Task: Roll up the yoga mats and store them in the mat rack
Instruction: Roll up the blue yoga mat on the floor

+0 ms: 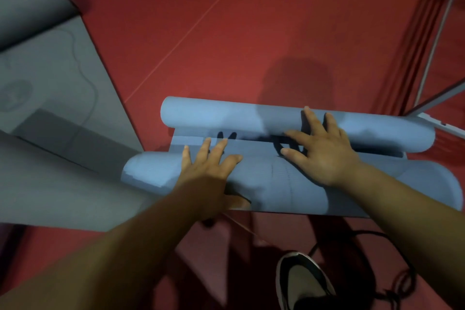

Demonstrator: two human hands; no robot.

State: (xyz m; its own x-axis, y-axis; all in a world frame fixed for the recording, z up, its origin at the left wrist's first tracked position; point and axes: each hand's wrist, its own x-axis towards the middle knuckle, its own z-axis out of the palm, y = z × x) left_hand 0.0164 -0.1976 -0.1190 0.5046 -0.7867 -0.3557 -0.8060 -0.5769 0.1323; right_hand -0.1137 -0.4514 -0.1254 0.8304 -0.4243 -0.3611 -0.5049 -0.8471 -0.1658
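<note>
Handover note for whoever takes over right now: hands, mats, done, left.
Left hand: open, pressing flat on the near roll of the blue yoga mat.
Right hand: open, fingers spread, tips on the mat's far roll.
Blue mat lies on the red floor, curled from both ends.
Grey yoga mat, left: mostly flat.
Done: nothing stored.
Left: finish rolling both, rack them; the white metal frame may be the rack.

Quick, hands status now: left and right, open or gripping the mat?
Left hand: open, fingers spread, pressing on the near roll of the blue mat.
Right hand: open, fingers spread, touching the mat's far roll.
</note>
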